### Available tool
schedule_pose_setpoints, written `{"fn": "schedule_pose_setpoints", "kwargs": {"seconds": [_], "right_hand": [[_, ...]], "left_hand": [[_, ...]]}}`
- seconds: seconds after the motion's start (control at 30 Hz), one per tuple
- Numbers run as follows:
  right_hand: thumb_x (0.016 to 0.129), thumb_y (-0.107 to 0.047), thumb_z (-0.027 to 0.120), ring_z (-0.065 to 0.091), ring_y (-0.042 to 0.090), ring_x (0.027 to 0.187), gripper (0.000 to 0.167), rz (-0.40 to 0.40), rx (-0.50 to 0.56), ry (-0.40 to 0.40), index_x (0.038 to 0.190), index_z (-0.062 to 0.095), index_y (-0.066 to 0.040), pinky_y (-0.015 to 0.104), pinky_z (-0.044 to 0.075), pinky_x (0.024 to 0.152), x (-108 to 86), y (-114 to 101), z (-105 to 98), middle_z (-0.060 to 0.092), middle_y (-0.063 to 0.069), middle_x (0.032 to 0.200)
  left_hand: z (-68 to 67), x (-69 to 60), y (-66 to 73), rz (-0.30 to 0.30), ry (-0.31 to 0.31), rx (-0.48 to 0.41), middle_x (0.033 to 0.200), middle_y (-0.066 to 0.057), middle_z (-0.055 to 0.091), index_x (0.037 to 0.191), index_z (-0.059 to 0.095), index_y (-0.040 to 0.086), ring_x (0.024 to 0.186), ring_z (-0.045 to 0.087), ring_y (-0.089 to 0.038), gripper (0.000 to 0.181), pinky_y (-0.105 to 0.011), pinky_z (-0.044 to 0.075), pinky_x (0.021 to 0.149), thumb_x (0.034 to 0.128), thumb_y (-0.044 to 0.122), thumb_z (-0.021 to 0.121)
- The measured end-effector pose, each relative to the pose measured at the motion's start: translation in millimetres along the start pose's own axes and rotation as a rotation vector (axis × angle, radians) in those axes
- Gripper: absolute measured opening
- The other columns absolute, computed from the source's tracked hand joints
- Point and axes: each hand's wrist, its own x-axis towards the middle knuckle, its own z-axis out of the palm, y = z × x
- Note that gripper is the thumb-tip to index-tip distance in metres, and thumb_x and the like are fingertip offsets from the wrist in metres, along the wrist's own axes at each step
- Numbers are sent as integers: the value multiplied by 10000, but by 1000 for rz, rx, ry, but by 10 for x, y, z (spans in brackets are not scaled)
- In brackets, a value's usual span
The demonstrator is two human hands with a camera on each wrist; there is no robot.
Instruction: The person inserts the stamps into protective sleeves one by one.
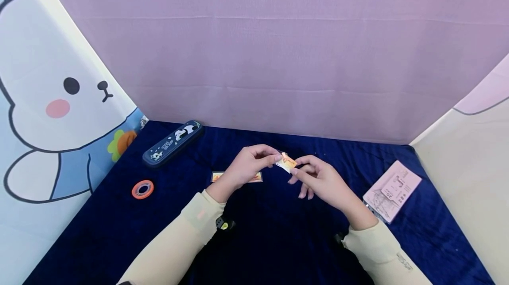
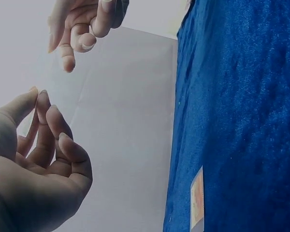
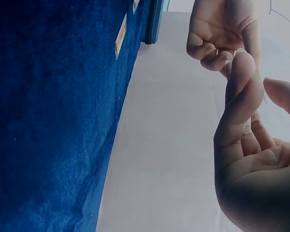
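Observation:
Above the middle of the table, both hands hold a small orange-and-white slip (image 1: pixel 287 162), glossy and slightly bent. My left hand (image 1: pixel 251 164) pinches its left side between thumb and forefinger. At its right edge, my right hand (image 1: pixel 320 180) pinches with thumb and forefinger, the other fingers loosely bent. The slip is barely visible in the wrist views, seen nearly edge-on. A flat orange-and-white strip (image 1: pixel 256 177) lies on the cloth, partly hidden behind the left hand and wrist; it also appears in the left wrist view.
Dark blue cloth (image 1: pixel 274 241) covers the table. On the left lie a navy pencil case (image 1: pixel 172 143) with pandas and an orange ring-shaped roll (image 1: pixel 142 189). A pink booklet (image 1: pixel 391 192) lies on the right. A pinkish curtain (image 1: pixel 278 55) closes off the back.

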Motion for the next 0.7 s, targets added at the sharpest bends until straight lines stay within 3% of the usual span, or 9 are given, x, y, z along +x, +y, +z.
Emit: {"fn": "schedule_pose_setpoints", "kwargs": {"seconds": [0.13,0.33,0.7], "right_hand": [[1092,-379,631,738,244,658,384,-12,15,4,1307,583,-65,370,599,563,0,17,-8,816,139,1046],[1112,-354,594,730,230,642,330,-25,27,9,1245,642,-56,357,582,541,2,30,-1,810,135,1046],[1126,-355,565,722,209,630,302,-54,27,13,1199,692,-91,360,586,548,-14,13,24,806,133,1040]], "left_hand": [[3,9,-6,14,21,-19,1093,-34,778,1145,776,153,1002,694,-292,223,-359,581,920,1016,333,755],[8,1,-4,4,41,-5,1034,-15,756,1121,772,161,923,678,-174,217,-421,581,916,1005,344,768],[29,-17,-10,-6,31,-1,1096,-40,768,1133,765,161,944,684,-171,223,-325,571,869,1007,345,764]]}}
